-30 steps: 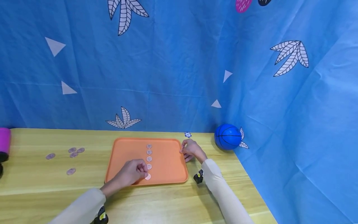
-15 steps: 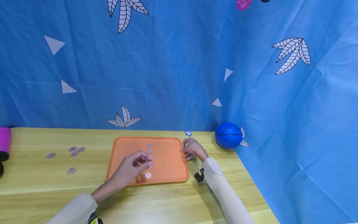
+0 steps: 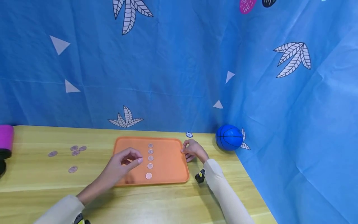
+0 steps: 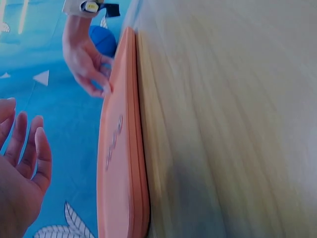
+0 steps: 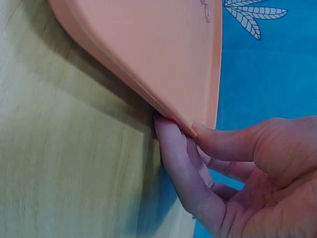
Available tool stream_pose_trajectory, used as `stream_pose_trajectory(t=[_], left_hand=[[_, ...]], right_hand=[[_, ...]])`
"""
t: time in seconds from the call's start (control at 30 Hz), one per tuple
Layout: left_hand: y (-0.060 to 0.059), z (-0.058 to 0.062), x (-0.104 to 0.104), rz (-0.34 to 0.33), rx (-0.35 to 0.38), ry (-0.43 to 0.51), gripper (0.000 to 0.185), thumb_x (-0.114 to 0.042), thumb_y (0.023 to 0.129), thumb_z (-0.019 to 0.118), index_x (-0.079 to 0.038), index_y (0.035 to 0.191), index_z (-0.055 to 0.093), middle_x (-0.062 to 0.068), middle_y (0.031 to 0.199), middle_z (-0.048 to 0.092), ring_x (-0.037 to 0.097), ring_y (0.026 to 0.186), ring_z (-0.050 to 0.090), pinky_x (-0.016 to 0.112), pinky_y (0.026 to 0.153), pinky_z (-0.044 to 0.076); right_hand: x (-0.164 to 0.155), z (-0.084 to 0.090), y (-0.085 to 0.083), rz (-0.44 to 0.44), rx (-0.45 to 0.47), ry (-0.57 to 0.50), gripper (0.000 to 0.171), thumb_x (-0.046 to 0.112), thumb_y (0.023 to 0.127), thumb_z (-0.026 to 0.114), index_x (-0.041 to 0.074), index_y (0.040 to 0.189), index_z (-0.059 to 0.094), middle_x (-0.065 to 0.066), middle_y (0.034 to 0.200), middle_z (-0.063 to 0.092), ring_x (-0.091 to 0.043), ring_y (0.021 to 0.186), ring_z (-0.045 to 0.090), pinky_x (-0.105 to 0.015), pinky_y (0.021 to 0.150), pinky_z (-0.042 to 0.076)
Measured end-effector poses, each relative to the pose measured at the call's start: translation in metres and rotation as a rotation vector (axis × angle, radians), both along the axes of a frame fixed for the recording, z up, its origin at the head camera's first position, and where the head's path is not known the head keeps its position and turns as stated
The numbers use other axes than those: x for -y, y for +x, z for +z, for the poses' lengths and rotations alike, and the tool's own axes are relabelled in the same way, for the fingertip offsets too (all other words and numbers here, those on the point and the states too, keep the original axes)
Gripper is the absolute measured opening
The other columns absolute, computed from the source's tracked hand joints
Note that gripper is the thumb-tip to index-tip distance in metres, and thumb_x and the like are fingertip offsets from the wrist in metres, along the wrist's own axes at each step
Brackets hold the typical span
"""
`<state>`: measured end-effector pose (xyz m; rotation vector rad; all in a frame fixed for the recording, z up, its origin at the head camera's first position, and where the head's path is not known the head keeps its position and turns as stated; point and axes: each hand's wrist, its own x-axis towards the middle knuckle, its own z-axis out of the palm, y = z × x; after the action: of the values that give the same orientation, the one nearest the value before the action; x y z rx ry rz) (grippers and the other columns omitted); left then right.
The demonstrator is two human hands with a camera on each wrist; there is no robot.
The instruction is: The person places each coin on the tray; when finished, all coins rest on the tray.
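An orange tray lies on the wooden table with several coins in a straight column down its middle, from far to near. Over the tray's left part hovers my left hand, fingers loosely bent and nothing between thumb and fingertips; the left wrist view shows this hand relaxed and apart from the tray. My right hand pinches the tray's right rim. In the right wrist view its thumb lies on top of the rim and the index finger underneath.
Several more coins lie on the table left of the tray. A blue-and-white poker chip is behind its right corner, with a blue ball farther right. A magenta and black object stands at the left edge. Blue cloth hangs behind.
My left hand has let go of the nearest coin in the column, risen and drawn back to the left. The right hand stays at the tray's rim.
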<state>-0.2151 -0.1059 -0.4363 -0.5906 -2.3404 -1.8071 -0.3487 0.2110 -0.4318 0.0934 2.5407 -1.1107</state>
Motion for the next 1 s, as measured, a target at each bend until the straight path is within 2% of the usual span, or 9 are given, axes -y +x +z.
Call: stream_pose_trajectory(t=[0.23,0.4,0.6,0.73,0.83,0.93,1.0], left_hand=[[-0.001,-0.002,0.029,0.085,0.026,-0.064,0.018,-0.026,0.104,0.068,-0.011,0.114,0.069,0.004,0.106,0.072,0.013,0.093,0.066,0.025,0.080,0.055],[-0.007,-0.005,0.055,0.151,0.014,-0.115,0.023,-0.027,0.105,0.066,-0.010,0.121,0.068,0.004,0.112,0.071,0.007,0.098,0.065,0.019,0.084,0.053],[-0.014,-0.012,0.087,0.224,-0.039,-0.168,0.026,-0.023,0.105,0.066,-0.007,0.125,0.067,0.007,0.116,0.072,-0.004,0.100,0.062,0.013,0.084,0.050],[-0.018,-0.014,0.107,0.261,-0.058,-0.200,0.030,-0.026,0.106,0.065,-0.007,0.129,0.066,0.008,0.122,0.069,-0.009,0.103,0.059,0.009,0.085,0.048],[-0.020,-0.013,0.124,0.298,-0.045,-0.216,0.035,-0.030,0.107,0.063,-0.008,0.133,0.063,0.014,0.131,0.064,-0.011,0.103,0.056,0.008,0.083,0.047],[-0.022,-0.013,0.144,0.327,-0.014,-0.232,0.039,-0.033,0.107,0.062,-0.009,0.138,0.060,0.020,0.139,0.058,-0.012,0.102,0.053,0.012,0.076,0.049],[-0.023,-0.014,0.156,0.343,0.011,-0.245,0.042,-0.035,0.107,0.062,-0.011,0.141,0.058,0.019,0.142,0.054,-0.012,0.102,0.051,0.013,0.074,0.049]], right_hand=[[0.000,-0.003,0.005,-0.019,0.009,0.012,0.009,0.003,0.101,0.067,0.002,0.097,0.059,-0.009,0.075,0.062,-0.021,0.065,0.066,-0.040,0.064,0.065],[0.000,-0.003,0.002,-0.023,0.004,0.002,0.009,0.003,0.101,0.067,0.002,0.097,0.059,-0.009,0.077,0.062,-0.021,0.065,0.066,-0.040,0.064,0.065],[-0.001,-0.002,0.001,-0.018,0.005,-0.019,0.010,0.002,0.101,0.067,0.002,0.096,0.058,-0.009,0.076,0.061,-0.021,0.064,0.065,-0.041,0.065,0.065],[-0.002,-0.002,0.003,-0.020,0.000,-0.020,0.012,0.002,0.100,0.067,0.003,0.094,0.058,-0.009,0.075,0.061,-0.021,0.063,0.065,-0.041,0.064,0.065],[-0.001,-0.001,0.004,-0.023,-0.005,-0.016,0.012,0.003,0.100,0.067,0.004,0.093,0.058,-0.009,0.075,0.062,-0.020,0.062,0.065,-0.040,0.063,0.065],[-0.001,-0.001,0.004,-0.024,-0.006,-0.021,0.011,0.002,0.101,0.067,0.004,0.094,0.058,-0.009,0.075,0.062,-0.020,0.062,0.064,-0.041,0.065,0.065],[-0.001,-0.001,0.003,-0.025,-0.007,-0.021,0.011,0.002,0.101,0.067,0.004,0.094,0.058,-0.009,0.076,0.061,-0.020,0.062,0.064,-0.042,0.065,0.065]])
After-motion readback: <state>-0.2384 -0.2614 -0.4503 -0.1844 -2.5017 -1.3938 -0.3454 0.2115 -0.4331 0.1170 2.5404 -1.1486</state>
